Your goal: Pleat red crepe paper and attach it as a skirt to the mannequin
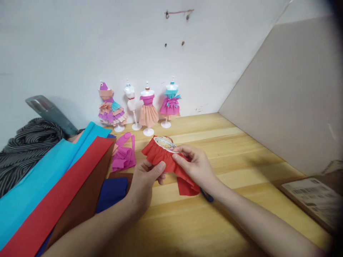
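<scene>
A strip of red crepe paper (pixel 166 161), gathered into ruffles, is held above the table between both hands. A whitish band curves along its upper edge, and its plain tail hangs down at the right. My left hand (pixel 147 176) pinches the lower edge of the ruffles between thumb and fingers. On the right, my right hand (pixel 193 162) grips the top edge by the band, thumb in front. Just behind the band shows part of a tan ring, mostly hidden. A dark blue curved piece (pixel 206 195) pokes out below my right wrist; its kind is hidden.
Several small white dress-form stands (pixel 148 107) line the wall, most wearing paper dresses. Magenta paper pieces (pixel 124 157), folded blue paper (pixel 112 192) and long turquoise, red (pixel 61 196) and brown sheets lie left. Striped cloth (pixel 34 139) is beyond them. A labelled cardboard box (pixel 311 196) stands right.
</scene>
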Demonstrator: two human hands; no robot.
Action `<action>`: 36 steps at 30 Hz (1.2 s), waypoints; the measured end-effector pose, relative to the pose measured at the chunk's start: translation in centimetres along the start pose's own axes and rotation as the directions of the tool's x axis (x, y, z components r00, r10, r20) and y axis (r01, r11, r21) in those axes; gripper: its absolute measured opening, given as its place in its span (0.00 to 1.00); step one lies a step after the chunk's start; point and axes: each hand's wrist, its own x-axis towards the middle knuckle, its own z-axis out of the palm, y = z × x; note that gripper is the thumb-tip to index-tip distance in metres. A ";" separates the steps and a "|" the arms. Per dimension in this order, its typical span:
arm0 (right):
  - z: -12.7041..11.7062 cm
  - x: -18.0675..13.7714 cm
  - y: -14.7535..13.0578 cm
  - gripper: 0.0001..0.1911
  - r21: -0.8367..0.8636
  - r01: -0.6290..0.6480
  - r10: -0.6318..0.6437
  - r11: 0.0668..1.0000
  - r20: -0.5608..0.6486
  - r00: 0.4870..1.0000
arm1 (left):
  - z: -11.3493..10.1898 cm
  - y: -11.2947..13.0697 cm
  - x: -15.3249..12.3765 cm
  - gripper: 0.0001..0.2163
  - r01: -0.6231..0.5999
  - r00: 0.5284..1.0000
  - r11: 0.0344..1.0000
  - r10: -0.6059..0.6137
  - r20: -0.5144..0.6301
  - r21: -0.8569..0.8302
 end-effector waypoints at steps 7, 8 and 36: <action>-0.2 0.4 0.6 0.11 -0.056 0.034 -0.035 0.998 -0.003 0.999 | -0.8 1.0 0.6 0.18 0.122 0.930 0.862 -0.273 0.248 0.492; -0.3 0.5 0.6 0.11 -0.072 0.036 -0.037 0.997 -0.007 0.999 | -1.1 2.0 0.5 0.17 0.114 0.854 0.784 -0.391 0.342 0.611; 0.0 -2.1 -1.4 0.16 -0.425 0.360 -0.222 0.830 0.341 0.913 | -2.0 4.5 1.4 0.17 -0.596 0.780 0.277 -0.025 0.625 0.754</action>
